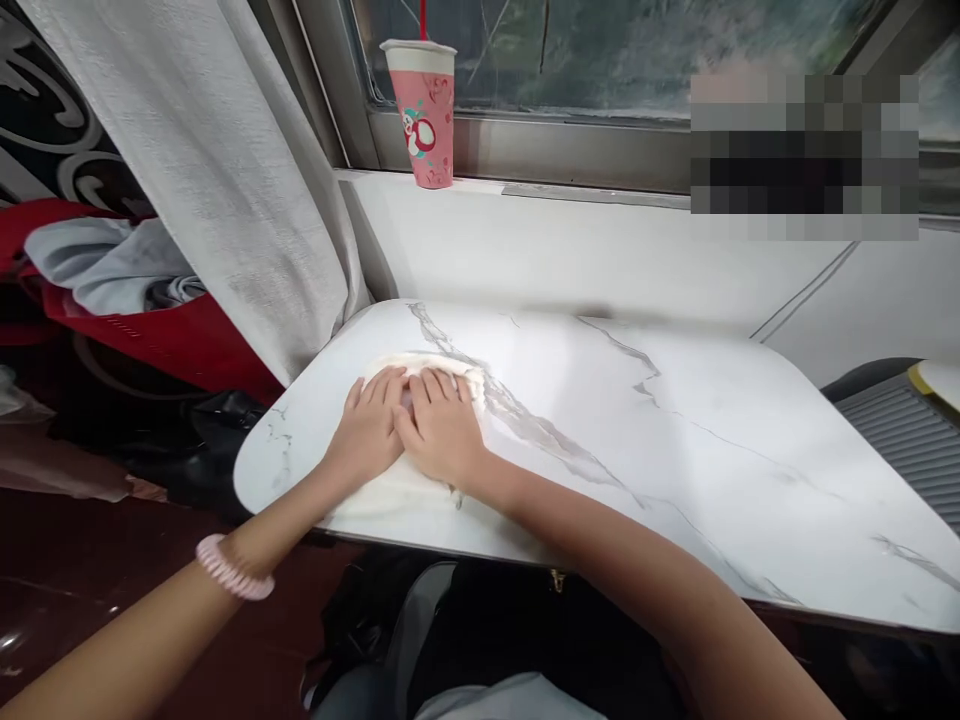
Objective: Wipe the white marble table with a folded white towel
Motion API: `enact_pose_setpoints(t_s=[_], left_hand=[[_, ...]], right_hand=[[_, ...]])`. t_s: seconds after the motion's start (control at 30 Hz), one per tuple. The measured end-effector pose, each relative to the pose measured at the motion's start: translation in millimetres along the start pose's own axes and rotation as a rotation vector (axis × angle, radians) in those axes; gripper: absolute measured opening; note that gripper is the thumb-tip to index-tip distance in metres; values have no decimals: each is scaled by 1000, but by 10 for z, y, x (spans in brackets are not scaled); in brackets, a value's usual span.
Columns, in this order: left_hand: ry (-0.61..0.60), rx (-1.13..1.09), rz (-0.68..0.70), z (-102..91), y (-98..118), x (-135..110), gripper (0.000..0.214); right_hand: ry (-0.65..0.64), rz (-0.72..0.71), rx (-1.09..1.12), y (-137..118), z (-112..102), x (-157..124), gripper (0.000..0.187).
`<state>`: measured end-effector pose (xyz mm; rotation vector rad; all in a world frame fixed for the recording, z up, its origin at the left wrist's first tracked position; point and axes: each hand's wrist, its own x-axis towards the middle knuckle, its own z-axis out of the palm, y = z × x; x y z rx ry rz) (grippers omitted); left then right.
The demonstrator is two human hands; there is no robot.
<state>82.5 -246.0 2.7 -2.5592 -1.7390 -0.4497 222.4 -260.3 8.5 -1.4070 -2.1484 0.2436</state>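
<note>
A pale, flattened lump of white dough (420, 365) lies on the left part of a white marble-patterned table (675, 440). My left hand (371, 425) and my right hand (442, 425) rest side by side on top of it, fingers stretched forward and pressed flat against the dough. The thumbs touch at the middle. Most of the dough is hidden under the two palms; its far edge and a bit near my wrists show. A pink coiled band (232, 567) sits on my left wrist.
A pink paper cup with a lid and red straw (424, 110) stands on the window sill behind the table. A grey curtain (225, 180) hangs at the left. Red cloth and clothes (112, 290) lie at far left; a grey ribbed chair (907, 440) is at right.
</note>
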Motion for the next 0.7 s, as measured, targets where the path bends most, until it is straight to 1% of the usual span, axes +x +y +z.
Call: enact_pose_setpoints(t_s=[0.07, 0.17, 0.27, 0.37, 0.43, 0.5, 0.57, 0.7], left_hand=[[30, 20, -3, 5, 113, -188, 47], [67, 43, -12, 24, 271, -340, 47], [71, 43, -20, 37, 374, -358, 46], [60, 27, -15, 52, 406, -267, 45], [51, 16, 0, 75, 404, -131, 44], [32, 5, 25, 116, 399, 77, 43], [12, -3, 53, 175, 395, 354, 41], [-9, -20, 138, 331, 393, 1013, 37]], right_hand=[[-11, -35, -4, -27, -66, -179, 50], [-37, -59, 1, -12, -157, -353, 52], [-72, -62, 22, 42, -225, -411, 53], [-82, -64, 28, 127, -261, -375, 50], [-75, -55, 23, 218, -271, -302, 48], [-61, -30, 14, 346, -280, -190, 47], [-45, 6, 4, 507, -292, -41, 46], [-4, 80, -18, 887, -320, 333, 46]])
